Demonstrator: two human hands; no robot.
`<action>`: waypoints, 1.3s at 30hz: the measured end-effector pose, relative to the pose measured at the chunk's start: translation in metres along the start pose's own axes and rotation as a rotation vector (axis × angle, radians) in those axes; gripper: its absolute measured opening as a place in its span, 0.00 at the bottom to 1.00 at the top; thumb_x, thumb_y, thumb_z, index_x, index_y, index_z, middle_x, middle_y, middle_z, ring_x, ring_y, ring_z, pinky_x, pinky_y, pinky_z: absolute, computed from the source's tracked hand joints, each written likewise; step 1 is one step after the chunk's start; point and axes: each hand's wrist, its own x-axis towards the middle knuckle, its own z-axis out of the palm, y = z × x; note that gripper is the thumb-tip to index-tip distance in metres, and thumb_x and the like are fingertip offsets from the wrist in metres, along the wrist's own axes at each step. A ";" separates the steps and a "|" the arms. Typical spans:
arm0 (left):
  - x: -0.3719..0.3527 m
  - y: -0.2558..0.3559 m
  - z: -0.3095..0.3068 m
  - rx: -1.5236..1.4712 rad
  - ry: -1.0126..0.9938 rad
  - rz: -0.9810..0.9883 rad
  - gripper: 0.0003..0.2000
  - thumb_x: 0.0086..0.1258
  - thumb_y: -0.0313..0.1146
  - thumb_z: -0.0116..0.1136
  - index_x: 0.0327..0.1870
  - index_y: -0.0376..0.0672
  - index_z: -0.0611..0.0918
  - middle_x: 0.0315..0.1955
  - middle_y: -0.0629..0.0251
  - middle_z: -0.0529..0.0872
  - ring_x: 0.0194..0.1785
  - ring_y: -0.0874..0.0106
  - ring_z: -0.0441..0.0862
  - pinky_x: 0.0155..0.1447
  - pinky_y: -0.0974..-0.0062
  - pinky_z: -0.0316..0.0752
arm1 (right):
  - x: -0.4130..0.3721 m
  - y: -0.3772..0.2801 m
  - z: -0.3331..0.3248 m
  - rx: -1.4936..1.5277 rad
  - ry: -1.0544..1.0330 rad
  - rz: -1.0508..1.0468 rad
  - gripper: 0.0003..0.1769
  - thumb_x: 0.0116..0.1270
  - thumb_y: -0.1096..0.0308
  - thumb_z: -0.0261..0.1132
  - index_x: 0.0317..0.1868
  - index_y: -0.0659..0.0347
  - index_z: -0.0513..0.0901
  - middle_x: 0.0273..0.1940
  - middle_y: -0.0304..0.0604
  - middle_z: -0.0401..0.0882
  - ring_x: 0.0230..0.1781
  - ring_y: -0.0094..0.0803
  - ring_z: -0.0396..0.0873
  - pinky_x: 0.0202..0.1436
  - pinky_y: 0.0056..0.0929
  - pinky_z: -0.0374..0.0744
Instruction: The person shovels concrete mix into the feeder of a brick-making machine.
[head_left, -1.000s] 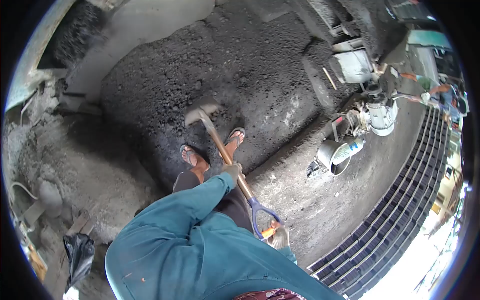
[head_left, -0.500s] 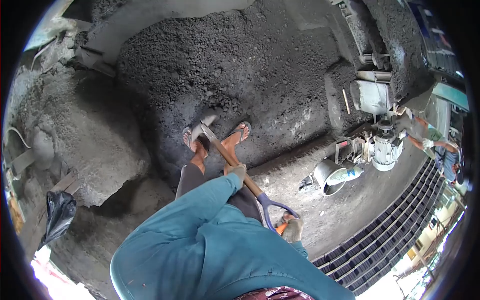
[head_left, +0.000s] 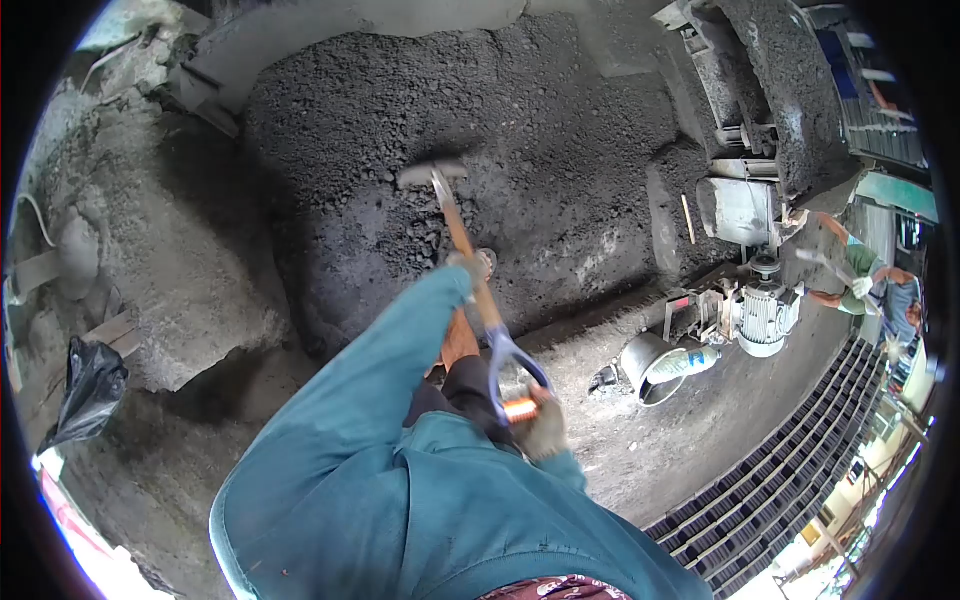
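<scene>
A shovel point(head_left: 464, 228) with a wooden shaft slants up and away over the loose dark material point(head_left: 360, 120). My left hand point(head_left: 468, 272), in a greyish glove, is wrapped round the middle of the shaft. At the near end, my right hand point(head_left: 545, 428) is closed on the orange grip of the purple D-shaped handle point(head_left: 500, 370). The blade point(head_left: 432, 173) is blurred and lies at the surface of the dark, lumpy heap. One foot shows partly behind the shaft; my other foot is hidden by my left sleeve point(head_left: 370, 350).
To the right stand an electric motor point(head_left: 768, 318) and a tipped metal bucket point(head_left: 640, 360) with a bottle point(head_left: 685, 364). Another person point(head_left: 885, 290) works beyond them. Rows of dark blocks point(head_left: 790, 460) lie lower right. A large mound point(head_left: 200, 290) and black plastic bag point(head_left: 85, 395) are left.
The shovel blade has moved forward from near my feet onto the heap. My left hand has gone forward with the shaft, and my right hand has shifted left and slightly forward.
</scene>
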 end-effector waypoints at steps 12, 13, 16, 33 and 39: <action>-0.085 -0.111 -0.046 -0.147 0.212 0.166 0.20 0.71 0.39 0.66 0.55 0.40 0.73 0.33 0.57 0.82 0.33 0.61 0.85 0.35 0.60 0.81 | -0.042 0.046 -0.086 -0.205 -0.055 -0.110 0.08 0.76 0.63 0.58 0.42 0.57 0.78 0.32 0.37 0.76 0.31 0.32 0.77 0.41 0.35 0.82; -0.105 -0.078 -0.070 -0.283 0.135 0.060 0.17 0.73 0.40 0.63 0.53 0.41 0.73 0.32 0.57 0.81 0.30 0.60 0.84 0.34 0.57 0.81 | -0.039 0.057 -0.033 -0.174 -0.096 -0.034 0.08 0.76 0.65 0.59 0.42 0.62 0.77 0.32 0.39 0.75 0.33 0.34 0.77 0.44 0.36 0.81; -0.109 -0.059 -0.119 -0.640 -0.093 -0.140 0.09 0.76 0.37 0.58 0.47 0.45 0.75 0.28 0.59 0.80 0.24 0.61 0.81 0.31 0.54 0.82 | 0.019 0.098 -0.026 -0.601 -0.320 -0.145 0.15 0.75 0.59 0.62 0.50 0.62 0.79 0.41 0.41 0.82 0.40 0.31 0.81 0.49 0.33 0.82; -0.287 -0.034 -0.079 -0.252 -0.542 0.304 0.21 0.80 0.47 0.50 0.54 0.36 0.80 0.42 0.57 0.86 0.45 0.62 0.87 0.48 0.58 0.84 | 0.217 -0.053 0.123 -0.833 -0.328 0.052 0.11 0.65 0.64 0.63 0.44 0.60 0.78 0.27 0.42 0.76 0.27 0.39 0.79 0.32 0.39 0.79; -0.368 -0.066 -0.048 -0.999 -0.288 0.532 0.32 0.76 0.58 0.50 0.61 0.32 0.77 0.40 0.55 0.86 0.45 0.64 0.85 0.53 0.64 0.81 | 0.295 -0.116 0.133 -0.964 -0.016 -0.083 0.09 0.61 0.70 0.65 0.42 0.57 0.77 0.32 0.46 0.78 0.30 0.44 0.82 0.34 0.47 0.81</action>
